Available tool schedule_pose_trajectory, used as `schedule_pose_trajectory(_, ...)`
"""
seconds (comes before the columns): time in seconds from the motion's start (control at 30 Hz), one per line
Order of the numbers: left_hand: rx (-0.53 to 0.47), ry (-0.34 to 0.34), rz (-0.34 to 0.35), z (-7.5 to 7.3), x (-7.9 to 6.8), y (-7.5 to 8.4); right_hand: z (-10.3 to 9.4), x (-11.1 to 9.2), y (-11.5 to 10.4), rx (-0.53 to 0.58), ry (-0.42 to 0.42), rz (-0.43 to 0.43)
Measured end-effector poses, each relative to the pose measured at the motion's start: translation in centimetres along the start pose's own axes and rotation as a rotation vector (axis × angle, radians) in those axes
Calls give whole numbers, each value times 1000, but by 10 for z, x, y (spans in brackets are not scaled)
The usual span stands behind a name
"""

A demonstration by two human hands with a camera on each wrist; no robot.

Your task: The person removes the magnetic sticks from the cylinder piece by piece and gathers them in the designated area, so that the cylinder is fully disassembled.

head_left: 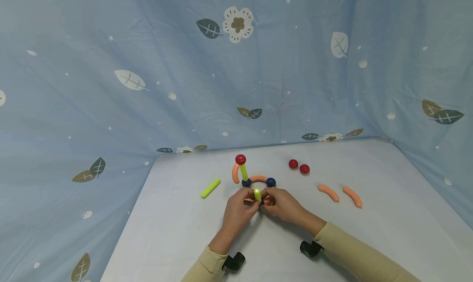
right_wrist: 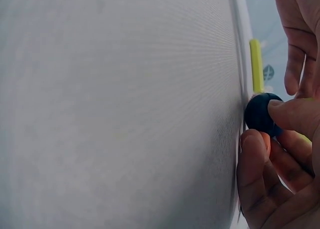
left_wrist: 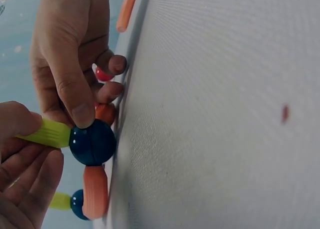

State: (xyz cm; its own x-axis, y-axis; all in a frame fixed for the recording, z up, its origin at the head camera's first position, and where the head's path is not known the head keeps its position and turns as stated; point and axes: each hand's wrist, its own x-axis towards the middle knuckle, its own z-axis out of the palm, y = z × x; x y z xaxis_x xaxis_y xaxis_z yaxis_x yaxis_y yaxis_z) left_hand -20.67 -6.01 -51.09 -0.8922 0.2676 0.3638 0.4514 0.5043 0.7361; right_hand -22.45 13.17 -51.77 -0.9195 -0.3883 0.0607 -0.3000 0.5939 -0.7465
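Note:
My left hand (head_left: 235,211) pinches a yellow-green stick (head_left: 257,196) that stands upright on a dark blue ball (left_wrist: 93,145). From the other side my right hand (head_left: 283,205) grips this ball, its thumb pressed on top and its fingers around an orange curved rod (right_wrist: 266,143) attached there. Another orange curved rod (left_wrist: 95,193) runs from the held ball toward a farther blue ball (head_left: 246,183). On that one stands a second yellow-green stick (head_left: 244,172) topped by a red ball (head_left: 240,159). An orange arc (head_left: 258,178) links it to another blue ball (head_left: 271,182).
A loose yellow-green stick (head_left: 211,188) lies to the left on the white table (head_left: 166,232). Two red balls (head_left: 293,163) sit at the back right, and two orange curved rods (head_left: 328,193) lie to the right. A curved orange rod (head_left: 235,173) is beside the tall stick.

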Motion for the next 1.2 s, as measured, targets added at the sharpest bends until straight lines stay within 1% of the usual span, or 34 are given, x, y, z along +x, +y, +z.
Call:
schedule_pose_trajectory(0.1, -20, 29, 7, -4, 2, 3, 0, 0, 0, -5, 5, -13)
schedule_pose_trajectory(0.2, -52, 49, -6, -12, 7, 9, -1, 0, -1, -29, 10, -16)
schedule_pose_trajectory(0.3, -59, 45, -26, -18, 10, 13, -1, 0, -1, -50, 10, -6)
schedule_pose_trajectory(0.37, -50, 38, -35, -20, 10, 13, 0, 0, -1, -50, 10, 2)
schedule_pose_trajectory(0.57, -13, 29, -62, -24, 6, 9, 2, 0, 0, -53, 6, 0)
schedule_pose_trajectory(0.8, 31, -25, -127, -35, -3, 3, 0, -1, -2, -46, 4, 19)
schedule_pose_trajectory(1.03, 48, -44, -174, -46, -13, -11, 0, -1, -4, -50, 3, 27)
schedule_pose_trajectory(1.2, 105, -64, -219, -55, -18, -19, 1, 0, -4, -44, 2, 38)
